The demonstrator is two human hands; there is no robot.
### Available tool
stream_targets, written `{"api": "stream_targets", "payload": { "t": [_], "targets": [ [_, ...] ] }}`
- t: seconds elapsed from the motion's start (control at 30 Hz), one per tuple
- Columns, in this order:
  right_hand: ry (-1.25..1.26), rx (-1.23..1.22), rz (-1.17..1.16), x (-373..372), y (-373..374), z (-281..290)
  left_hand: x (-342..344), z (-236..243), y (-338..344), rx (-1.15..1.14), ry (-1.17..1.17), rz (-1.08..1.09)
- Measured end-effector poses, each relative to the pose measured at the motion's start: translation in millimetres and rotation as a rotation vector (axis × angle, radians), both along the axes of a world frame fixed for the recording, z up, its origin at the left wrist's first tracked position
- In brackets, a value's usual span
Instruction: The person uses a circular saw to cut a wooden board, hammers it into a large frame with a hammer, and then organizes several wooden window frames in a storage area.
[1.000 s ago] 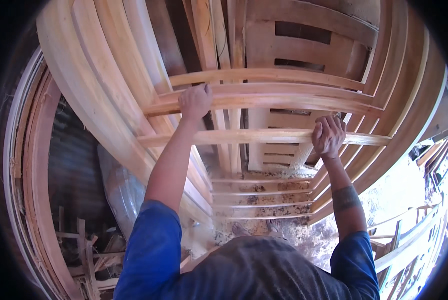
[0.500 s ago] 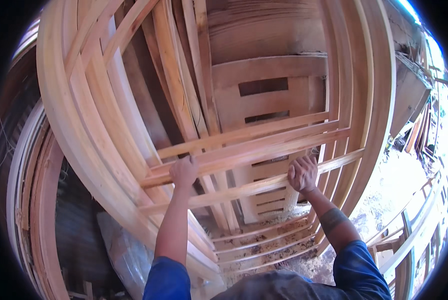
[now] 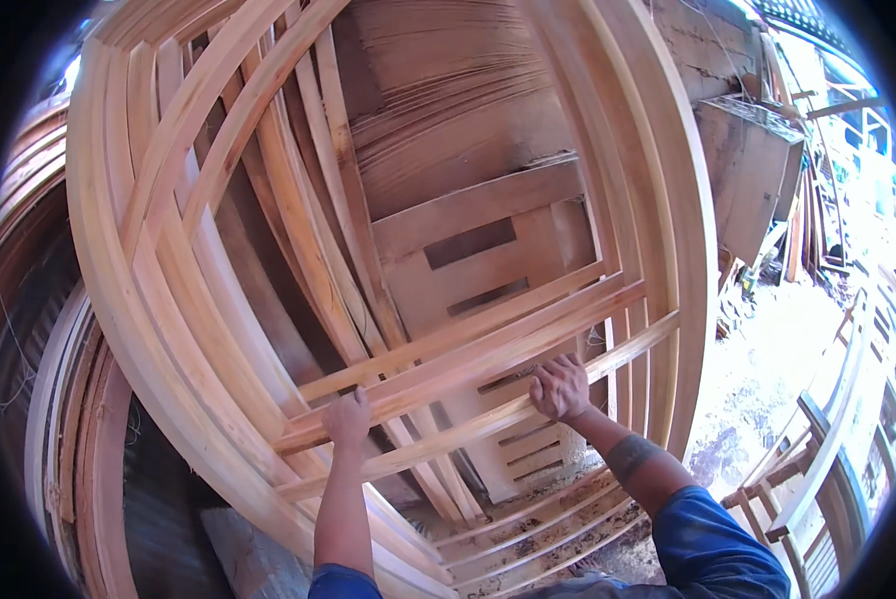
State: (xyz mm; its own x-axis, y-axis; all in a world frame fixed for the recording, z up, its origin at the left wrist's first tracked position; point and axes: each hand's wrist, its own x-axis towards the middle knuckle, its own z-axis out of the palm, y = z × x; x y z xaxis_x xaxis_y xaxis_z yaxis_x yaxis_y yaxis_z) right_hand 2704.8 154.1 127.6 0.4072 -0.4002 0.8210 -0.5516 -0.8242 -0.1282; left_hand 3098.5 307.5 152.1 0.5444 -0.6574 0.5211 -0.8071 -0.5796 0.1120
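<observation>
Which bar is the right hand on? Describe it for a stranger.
Find the big curved wooden frame. Among its crossbars, take the pale bar just below the left hand; only this one has the right hand closed over it.

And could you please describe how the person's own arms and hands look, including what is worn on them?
The left hand and right hand are bare, without gloves. Both arms have blue sleeves, leaving the forearms uncovered. The right forearm carries a broad, dark greyish band-like marking; I cannot tell whether it is a tattoo. No similar marking shows on the left forearm.
</observation>
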Motion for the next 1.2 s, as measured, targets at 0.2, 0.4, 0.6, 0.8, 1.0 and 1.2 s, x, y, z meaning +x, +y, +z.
{"api": "stream_targets", "payload": {
  "t": [0.2, 0.4, 0.6, 0.8, 1.0, 1.2],
  "targets": [
    [-0.027, -0.016, -0.020, -0.6, 3.2, -4.2, -4.9, 8.1, 9.1, 0.041, -0.028, -0.061],
    [-0.005, 0.031, 0.009, 1.9, 8.0, -7.8, 4.3, -10.9, 15.5, 0.085, -0.030, -0.074],
    [0.149, 0.052, -0.093, -7.7, 4.6, -19.6, -8.1, -17.4, 17.2, -0.006, -0.037, -0.106],
    [0.133, 0.013, -0.097, -23.1, 18.0, -13.5, -26.7, -9.5, 30.3, -0.059, -0.054, -0.096],
    [0.231, 0.236, -0.057, -44.4, 80.8, 22.2, -44.3, -5.7, 76.1, 0.008, 0.042, -0.034],
    [0.180, 0.168, -0.052, -86.8, 116.7, 38.3, -103.9, 32.8, 119.1, 0.003, 0.061, -0.044]
  ]
}}
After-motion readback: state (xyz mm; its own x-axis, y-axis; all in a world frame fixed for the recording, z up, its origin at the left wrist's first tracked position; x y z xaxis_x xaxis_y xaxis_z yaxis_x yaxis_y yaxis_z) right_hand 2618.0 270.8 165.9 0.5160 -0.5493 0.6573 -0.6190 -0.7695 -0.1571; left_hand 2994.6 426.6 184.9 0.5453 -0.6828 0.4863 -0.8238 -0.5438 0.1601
